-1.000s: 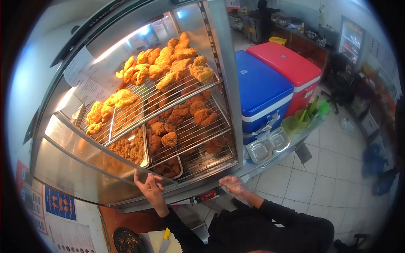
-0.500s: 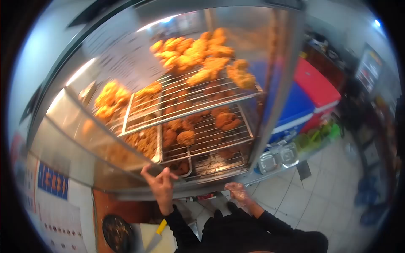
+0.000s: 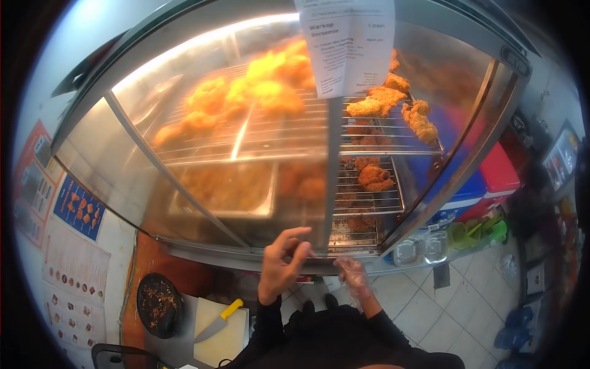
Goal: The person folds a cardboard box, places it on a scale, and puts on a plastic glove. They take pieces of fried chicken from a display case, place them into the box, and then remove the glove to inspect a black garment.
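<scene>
A glass display cabinet stands before me, and its sliding glass door (image 3: 246,184) covers the left and middle. My left hand (image 3: 284,264) is at the door's lower right edge, thumb and index finger apart, with nothing visible between them. In a clear plastic glove, my right hand (image 3: 353,280) is loosely closed just below the cabinet's bottom rail, and I see nothing in it. Fried chicken (image 3: 376,101) lies on the upper wire rack (image 3: 393,147), and a browner piece (image 3: 375,178) on the rack below. Behind the door a metal tray (image 3: 267,200) looks blurred.
A paper receipt (image 3: 350,52) hangs on the glass. Lower left are a black pan (image 3: 160,304) and a yellow-handled knife (image 3: 221,320) on a cutting board (image 3: 209,347). Clear plastic containers (image 3: 436,246), green baskets (image 3: 470,234) and blue and red cool boxes (image 3: 498,172) stand at the right.
The glass door and receipt have moved right, narrowing the opening. My left hand has moved right with the door's edge. The view has shifted, showing more of the board and pan.
</scene>
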The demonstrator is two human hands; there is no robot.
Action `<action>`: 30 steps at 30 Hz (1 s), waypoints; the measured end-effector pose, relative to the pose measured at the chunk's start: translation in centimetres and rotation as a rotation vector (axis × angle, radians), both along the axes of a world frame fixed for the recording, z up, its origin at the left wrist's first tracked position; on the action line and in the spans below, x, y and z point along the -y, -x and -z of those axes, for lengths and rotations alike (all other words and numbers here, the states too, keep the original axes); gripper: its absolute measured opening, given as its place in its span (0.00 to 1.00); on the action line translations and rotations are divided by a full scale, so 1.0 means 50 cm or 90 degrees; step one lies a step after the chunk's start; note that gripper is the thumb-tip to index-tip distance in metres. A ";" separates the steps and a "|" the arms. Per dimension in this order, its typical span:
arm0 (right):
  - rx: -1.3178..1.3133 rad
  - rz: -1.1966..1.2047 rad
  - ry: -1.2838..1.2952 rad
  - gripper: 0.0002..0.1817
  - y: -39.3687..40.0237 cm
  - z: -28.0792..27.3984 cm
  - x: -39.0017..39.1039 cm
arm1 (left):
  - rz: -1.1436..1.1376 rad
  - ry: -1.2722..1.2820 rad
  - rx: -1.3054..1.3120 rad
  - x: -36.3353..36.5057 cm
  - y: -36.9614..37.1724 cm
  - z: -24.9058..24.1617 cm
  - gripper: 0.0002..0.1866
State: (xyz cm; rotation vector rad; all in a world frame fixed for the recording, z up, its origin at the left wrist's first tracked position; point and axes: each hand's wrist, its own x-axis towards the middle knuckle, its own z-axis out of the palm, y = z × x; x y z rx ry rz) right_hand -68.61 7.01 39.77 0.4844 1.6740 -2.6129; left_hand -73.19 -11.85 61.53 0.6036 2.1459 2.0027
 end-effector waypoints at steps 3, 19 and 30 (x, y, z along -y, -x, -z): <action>0.017 0.015 0.139 0.10 0.000 0.022 0.001 | -0.269 0.030 -0.277 0.054 0.015 0.009 0.18; 0.113 -0.139 -0.068 0.15 0.002 0.035 0.037 | -0.708 0.180 -0.639 -0.055 0.189 0.054 0.48; 0.104 -0.169 -0.047 0.17 0.028 0.029 0.053 | -0.707 0.087 -0.606 -0.113 0.157 0.038 0.45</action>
